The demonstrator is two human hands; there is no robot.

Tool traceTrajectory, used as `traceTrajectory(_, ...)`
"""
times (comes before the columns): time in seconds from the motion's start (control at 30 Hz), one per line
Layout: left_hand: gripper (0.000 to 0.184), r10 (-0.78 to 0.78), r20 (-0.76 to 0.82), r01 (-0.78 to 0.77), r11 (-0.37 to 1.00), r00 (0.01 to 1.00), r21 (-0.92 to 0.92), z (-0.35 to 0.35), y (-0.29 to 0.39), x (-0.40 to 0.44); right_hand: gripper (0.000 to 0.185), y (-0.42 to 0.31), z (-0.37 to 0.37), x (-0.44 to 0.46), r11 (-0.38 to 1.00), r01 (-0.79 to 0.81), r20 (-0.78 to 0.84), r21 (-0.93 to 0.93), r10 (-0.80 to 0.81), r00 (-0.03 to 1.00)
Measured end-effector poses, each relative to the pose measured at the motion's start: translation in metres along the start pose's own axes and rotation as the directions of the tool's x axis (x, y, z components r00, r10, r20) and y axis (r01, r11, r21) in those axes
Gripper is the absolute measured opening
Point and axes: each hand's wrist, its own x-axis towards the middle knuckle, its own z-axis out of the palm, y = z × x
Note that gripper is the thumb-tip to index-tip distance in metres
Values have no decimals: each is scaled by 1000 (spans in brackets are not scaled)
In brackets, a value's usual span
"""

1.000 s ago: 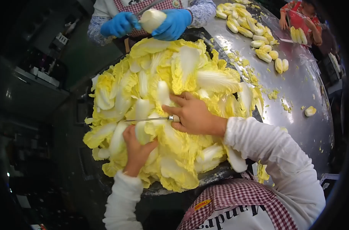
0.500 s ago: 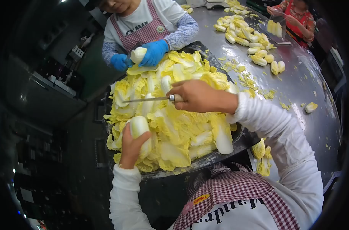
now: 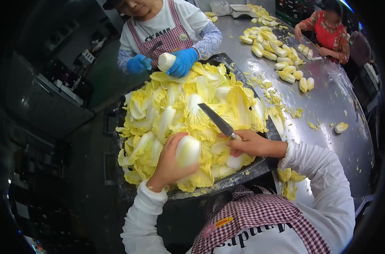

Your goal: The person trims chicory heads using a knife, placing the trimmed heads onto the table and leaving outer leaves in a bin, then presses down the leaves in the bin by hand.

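Note:
My left hand (image 3: 172,163) is wrapped round a pale napa cabbage heart (image 3: 188,151), its white base turned up and to the right. A knife (image 3: 218,120) with a wooden handle is gripped in my right hand (image 3: 248,144), its blade pointing up and left, apart from the cabbage heart. Beneath both hands lies a heap of loose yellow and white cabbage leaves (image 3: 158,120) filling a dark tray (image 3: 220,184). Part of the knife handle is hidden by my fingers.
Across the tray a co-worker's blue-gloved hands (image 3: 182,62) hold another cabbage heart (image 3: 166,62) and a knife (image 3: 153,50). On the metal table (image 3: 328,106) lie several trimmed hearts (image 3: 270,44) and leaf scraps (image 3: 270,95). Another person (image 3: 328,31) stands at the far right.
My right hand with the knife has moved down and right, the blade swinging upward. My left hand has brought the cabbage heart to the right. The co-worker's knife has come into view.

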Motion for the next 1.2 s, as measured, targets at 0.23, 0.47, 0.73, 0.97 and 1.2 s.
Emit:
traceTrajectory(0.23,69,-30,14,25,957,999,289,-6,-25,26,31,-55,10,57,926,338,-44,-169,-350,936)
traceTrajectory(0.47,63,-167,161,137,974,973,179,2,-54,38,27,-40,4,98,492,236,116,-838,-262,958)
traceTrajectory(0.73,70,-193,104,168,963,976,211,40,-109,54,30,3,7,117,629,269,74,-730,-319,945)
traceTrajectory(0.97,69,-70,-31,76,949,997,305,22,-75,42,34,11,-2,134,706,469,203,-531,-431,879)
traceTrajectory(1.2,59,-173,-197,95,931,965,-354,-23,-7,-7,56,-74,4,36,989,56,138,-134,-38,990)
